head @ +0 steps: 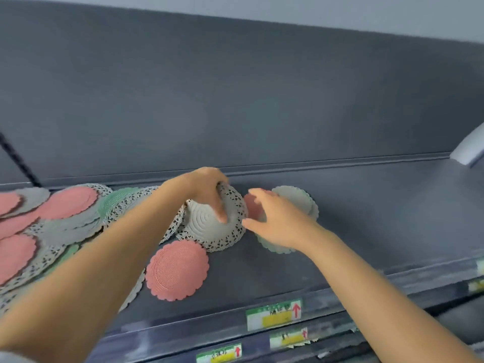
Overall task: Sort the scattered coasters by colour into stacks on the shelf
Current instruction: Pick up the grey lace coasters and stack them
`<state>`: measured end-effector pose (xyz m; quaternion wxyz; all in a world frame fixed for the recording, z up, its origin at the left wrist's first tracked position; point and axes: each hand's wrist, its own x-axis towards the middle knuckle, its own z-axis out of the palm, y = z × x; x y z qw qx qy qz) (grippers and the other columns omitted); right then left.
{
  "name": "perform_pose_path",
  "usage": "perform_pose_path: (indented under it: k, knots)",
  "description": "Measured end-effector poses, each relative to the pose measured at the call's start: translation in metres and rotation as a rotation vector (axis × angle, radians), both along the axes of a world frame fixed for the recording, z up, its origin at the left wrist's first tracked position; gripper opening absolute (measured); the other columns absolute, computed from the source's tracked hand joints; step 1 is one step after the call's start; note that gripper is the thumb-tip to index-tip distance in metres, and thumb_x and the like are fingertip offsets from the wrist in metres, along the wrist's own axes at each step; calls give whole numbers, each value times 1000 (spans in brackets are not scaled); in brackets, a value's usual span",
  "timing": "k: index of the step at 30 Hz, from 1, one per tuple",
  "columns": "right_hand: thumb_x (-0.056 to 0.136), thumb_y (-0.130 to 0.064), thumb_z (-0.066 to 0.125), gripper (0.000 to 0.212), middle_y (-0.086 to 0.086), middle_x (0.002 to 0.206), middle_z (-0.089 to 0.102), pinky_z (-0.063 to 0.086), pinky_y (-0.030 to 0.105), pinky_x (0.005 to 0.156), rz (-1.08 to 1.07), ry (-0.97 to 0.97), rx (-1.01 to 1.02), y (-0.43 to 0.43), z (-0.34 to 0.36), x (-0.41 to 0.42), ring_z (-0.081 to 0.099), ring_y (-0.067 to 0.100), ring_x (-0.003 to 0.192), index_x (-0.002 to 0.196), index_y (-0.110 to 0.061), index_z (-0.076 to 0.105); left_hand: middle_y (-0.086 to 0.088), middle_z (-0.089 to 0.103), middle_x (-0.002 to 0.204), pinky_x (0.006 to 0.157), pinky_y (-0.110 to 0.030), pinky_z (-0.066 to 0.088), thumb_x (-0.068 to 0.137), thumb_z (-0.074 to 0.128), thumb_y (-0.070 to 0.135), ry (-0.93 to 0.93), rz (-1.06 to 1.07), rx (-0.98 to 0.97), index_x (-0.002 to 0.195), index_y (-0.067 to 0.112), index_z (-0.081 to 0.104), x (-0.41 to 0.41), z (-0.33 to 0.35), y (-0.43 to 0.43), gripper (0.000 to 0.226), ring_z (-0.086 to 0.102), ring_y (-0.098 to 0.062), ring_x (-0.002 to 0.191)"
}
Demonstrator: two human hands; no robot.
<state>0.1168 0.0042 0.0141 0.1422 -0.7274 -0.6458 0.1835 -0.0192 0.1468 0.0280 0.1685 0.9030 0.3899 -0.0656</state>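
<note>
My left hand (207, 187) grips a grey lace-edged coaster (209, 226) and bends it up off the dark shelf (353, 218). To its right, my right hand (275, 218) hovers with fingers spread over a pale green coaster (298, 197), thumb close to the grey one's rim. A pink coaster (252, 205) peeks out between the two hands. Another pink coaster (176, 269) lies flat near the front edge. A heap of pink, grey, green and lace coasters (60, 218) covers the shelf's left part.
The shelf's back wall (235, 100) rises close behind the coasters. Price labels (273, 314) sit on the front rail. A pale curved object (468, 148) shows at the far right. A dark cord (18, 158) hangs at the left.
</note>
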Motion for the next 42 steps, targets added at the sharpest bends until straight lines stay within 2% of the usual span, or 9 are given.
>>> perform_pose_path:
  k: [4, 8, 13, 18, 23, 27, 35, 39, 42]
  knots:
    - [85, -48, 61, 80, -4, 141, 45, 41, 43, 101, 45, 247, 119, 31, -1, 8, 52, 25, 122, 147, -33, 12, 8, 44, 59, 49, -18, 29, 65, 86, 26, -470, 178, -23, 65, 14, 52, -12, 23, -25, 36, 36, -4, 49]
    - [84, -24, 69, 25, -19, 88, 62, 46, 15, 71, -25, 721, 394, 51, 11, 3, 62, 11, 84, 101, -29, 52, 6, 51, 66, 52, -16, 35, 78, 77, 18, -956, 475, 12, 80, 7, 57, -33, 46, -60, 23, 43, -5, 56]
    - [89, -11, 62, 7, -4, 85, 72, 59, 33, 64, 133, 1117, 159, 60, 24, -46, 68, 12, 77, 93, -17, 62, 0, 64, 84, 65, -33, 48, 90, 62, 12, -1429, 915, -99, 93, 18, 59, -90, 46, -104, 7, 60, -18, 74]
    - [86, -9, 66, 29, 5, 101, 69, 58, 36, 63, 306, 1117, 78, 53, 25, -138, 67, 20, 88, 114, -12, 57, -9, 63, 105, 78, -45, 57, 89, 61, 5, -1137, 1221, -27, 123, 19, 51, -181, 40, -152, 38, 66, -28, 85]
    - [84, -7, 68, 32, -1, 98, 69, 55, 21, 66, 486, 1082, -43, 32, 21, -253, 66, 6, 81, 111, -17, 56, 4, 50, 110, 71, -31, 60, 82, 72, 17, -980, 1401, -29, 141, 23, 38, -281, 33, -211, 68, 68, -20, 83]
    - [83, -14, 70, 42, -3, 116, 59, 48, 28, 88, 612, 1003, -98, 11, 21, -354, 59, 14, 107, 121, -19, 53, 7, 52, 108, 72, -29, 59, 81, 73, 23, -923, 1491, 84, 142, 23, 36, -372, 27, -249, 72, 65, -17, 90]
    - [83, -21, 70, 47, -8, 113, 52, 41, 30, 94, 696, 900, -87, -1, 19, -526, 48, 9, 110, 125, -21, 51, 3, 48, 122, 81, -40, 58, 79, 74, 28, -863, 1555, 208, 140, 23, 36, -529, 22, -277, 72, 63, -12, 87]
    - [82, -23, 70, 40, -6, 118, 54, 45, 41, 100, 683, 868, -80, 9, 9, -599, 50, 10, 111, 118, -26, 53, -1, 39, 147, 107, -40, 39, 78, 75, 33, -828, 1576, 254, 146, 23, 27, -596, 10, -267, 84, 44, -18, 128]
    - [82, -20, 70, 38, -2, 120, 55, 51, 36, 91, 696, 907, -117, 24, 0, -656, 54, 10, 106, 114, -27, 51, -2, 40, 146, 105, -42, 42, 78, 75, 31, -839, 1591, 243, 145, 25, 29, -648, 3, -248, 82, 46, -20, 127]
